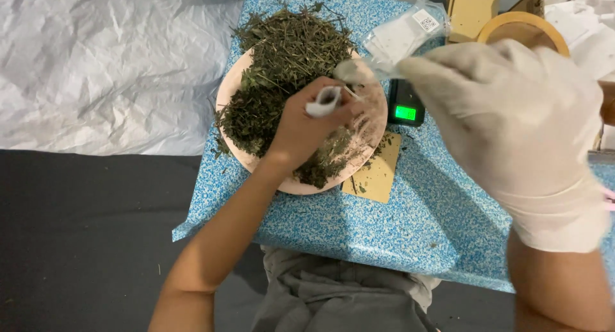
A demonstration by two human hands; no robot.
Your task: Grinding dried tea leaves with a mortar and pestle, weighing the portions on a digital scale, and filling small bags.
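From the head camera I look down on my left hand, bare, hovering over a round pink plate heaped with dried green herbs. Its fingers are curled together and pinched on a small white scrap, which looks like folded paper or a little pouch, though I cannot tell which. My right hand wears a pale glove and sits much closer to the lens, raised above the table's right side; its fingertips are closed on the corner of a clear plastic bag, which slants up and away towards the back of the table. The mouth end of the bag hangs just beside the white scrap, over the plate's upper right rim, and that spot is blurred. The plate rests on a blue speckled table. Just past the plate's right edge sits a small black scale with a lit green display, and a tan card lies flat by the plate's lower right rim with a few herb crumbs on it. A roll of tan tape shows behind my gloved hand. Crumpled white sheeting covers the ground to the left.
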